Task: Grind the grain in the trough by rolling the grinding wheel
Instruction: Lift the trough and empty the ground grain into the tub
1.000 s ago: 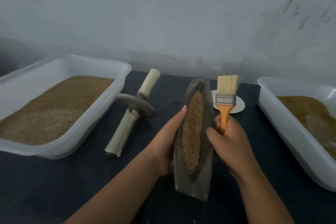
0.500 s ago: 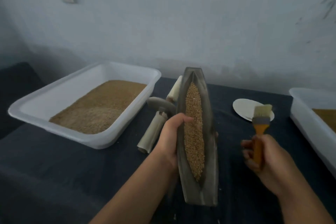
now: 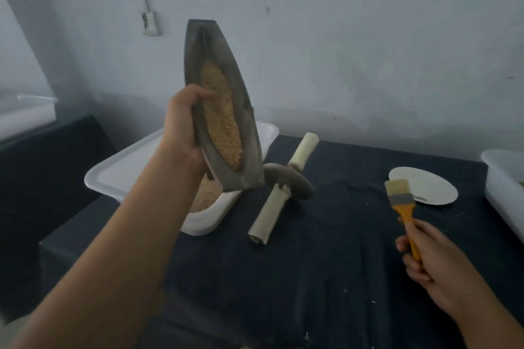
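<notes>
My left hand (image 3: pixel 181 125) grips the left rim of a grey boat-shaped trough (image 3: pixel 249 156) and holds it lifted and steeply tilted above the white tub (image 3: pixel 113 176) at the left. Brown grain (image 3: pixel 219 113) fills the trough's groove. The grinding wheel (image 3: pixel 295 180), a grey disc on a pale wooden axle, lies on the dark cloth just right of the tub, touched by neither hand. My right hand (image 3: pixel 436 269) holds an orange-handled brush (image 3: pixel 401 201) low at the right, bristles pointing up.
The white tub holds brown grain (image 3: pixel 205 194), mostly hidden behind my arm and the trough. A white plate (image 3: pixel 433 184) lies behind the brush. Another white tub (image 3: pixel 502 178) stands at the right edge. A dark cloth (image 3: pixel 312 278) covers the table; a wall stands close behind.
My left hand has lifted the trough off the table and carried it left over the white tub, tilted steeply. My right hand left the trough and drew back right with the brush.
</notes>
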Motion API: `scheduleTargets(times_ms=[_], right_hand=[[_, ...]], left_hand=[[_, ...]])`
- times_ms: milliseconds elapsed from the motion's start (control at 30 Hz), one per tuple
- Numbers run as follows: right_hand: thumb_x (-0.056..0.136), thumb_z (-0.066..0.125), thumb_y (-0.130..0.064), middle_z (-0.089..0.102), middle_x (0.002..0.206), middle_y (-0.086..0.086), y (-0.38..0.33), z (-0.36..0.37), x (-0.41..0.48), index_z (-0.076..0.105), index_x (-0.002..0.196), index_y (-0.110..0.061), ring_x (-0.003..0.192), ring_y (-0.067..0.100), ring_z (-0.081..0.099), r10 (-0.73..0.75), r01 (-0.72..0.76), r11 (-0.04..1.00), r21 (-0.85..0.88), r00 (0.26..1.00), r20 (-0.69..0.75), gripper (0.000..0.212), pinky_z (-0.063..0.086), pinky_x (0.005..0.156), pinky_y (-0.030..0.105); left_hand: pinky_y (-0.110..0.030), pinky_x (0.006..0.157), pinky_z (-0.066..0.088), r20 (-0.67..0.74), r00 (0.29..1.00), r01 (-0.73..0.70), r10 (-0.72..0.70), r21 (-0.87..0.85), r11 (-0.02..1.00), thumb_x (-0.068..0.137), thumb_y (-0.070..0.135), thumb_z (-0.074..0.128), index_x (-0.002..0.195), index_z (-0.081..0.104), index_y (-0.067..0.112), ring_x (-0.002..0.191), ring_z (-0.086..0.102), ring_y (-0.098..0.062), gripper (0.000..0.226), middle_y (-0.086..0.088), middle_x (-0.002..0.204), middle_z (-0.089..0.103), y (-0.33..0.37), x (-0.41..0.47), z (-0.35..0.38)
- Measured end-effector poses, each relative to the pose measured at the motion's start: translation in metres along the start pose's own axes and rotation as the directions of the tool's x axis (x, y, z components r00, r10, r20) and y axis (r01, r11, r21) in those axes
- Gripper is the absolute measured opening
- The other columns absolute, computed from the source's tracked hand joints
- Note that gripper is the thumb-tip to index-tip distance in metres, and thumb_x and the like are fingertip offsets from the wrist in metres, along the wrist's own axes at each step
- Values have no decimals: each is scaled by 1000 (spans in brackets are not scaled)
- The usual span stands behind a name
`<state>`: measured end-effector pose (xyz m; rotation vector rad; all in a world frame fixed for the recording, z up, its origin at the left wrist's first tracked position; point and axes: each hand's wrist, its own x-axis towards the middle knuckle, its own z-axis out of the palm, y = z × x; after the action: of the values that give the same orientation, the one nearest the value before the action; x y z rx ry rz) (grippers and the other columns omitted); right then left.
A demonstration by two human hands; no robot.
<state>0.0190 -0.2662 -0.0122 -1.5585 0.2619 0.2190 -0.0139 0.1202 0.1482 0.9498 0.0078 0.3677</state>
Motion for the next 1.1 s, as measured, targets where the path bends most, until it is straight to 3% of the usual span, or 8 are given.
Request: scheduleTargets(times_ms=[167,300,400,533,667,833,967,1100], right_hand=[[110,52,-33,47,65,7,1,8,-1,71,118,-35,45,13,30,-22,22,1000,5,996,84,20,24,39,21],[111,49,-33,45,63,4,8,22,5,68,118,-29,46,12,32,-54,69,979,-189,995,81,21,24,44,24],[109,46,-26,55,66,5,0,49,6,64,115,-32,47,15,37,-124,161,951,-264,981,151,19,29,45,28],[108,54,-33,69,81,10,-46,124,4,69,116,-48,52,20,52,-328,414,886,-209,879,347,23,39,45,32],[97,54,-56,62,68,-5,-102,215,16,65,125,-57,51,9,51,-519,634,755,-168,734,438,29,42,47,25],[107,47,-49,58,65,-13,-157,322,26,61,119,-51,52,3,50,-601,776,612,-155,583,547,19,41,49,25],[111,44,-40,59,72,-10,-181,383,28,60,125,-40,49,-1,48,-624,809,570,-143,539,566,21,39,52,23],[113,42,-38,57,84,-12,-186,416,28,57,137,-31,65,3,52,-644,823,553,-129,520,561,30,40,62,23]], left_hand=[[-61,92,56,-217,968,-120,126,44,992,85,14,56,119,66,3,98,67,-41,37,-21,110,64,29,37,-68],[-49,72,61,-358,925,-48,126,218,975,80,23,60,111,67,12,90,71,-33,34,-12,97,69,34,52,-125],[-50,71,62,-415,904,37,105,319,947,77,33,65,121,66,15,97,74,-37,48,-11,101,72,33,61,-159],[-59,83,62,-414,900,22,134,350,936,76,35,68,129,64,23,108,72,-43,54,-19,117,70,29,72,-174],[-58,83,64,-437,885,-4,157,331,944,73,49,79,122,66,35,106,73,-39,53,-15,119,71,27,78,-179],[-51,95,60,-447,873,-9,194,384,923,58,85,83,141,56,45,119,69,-27,96,4,133,69,29,76,-178],[-53,101,56,-432,854,-80,290,443,893,67,84,77,139,58,47,117,68,-22,83,9,128,70,29,75,-173],[-57,105,52,-406,847,-116,343,488,865,67,86,73,143,53,51,121,65,-21,86,11,132,67,29,74,-170]])
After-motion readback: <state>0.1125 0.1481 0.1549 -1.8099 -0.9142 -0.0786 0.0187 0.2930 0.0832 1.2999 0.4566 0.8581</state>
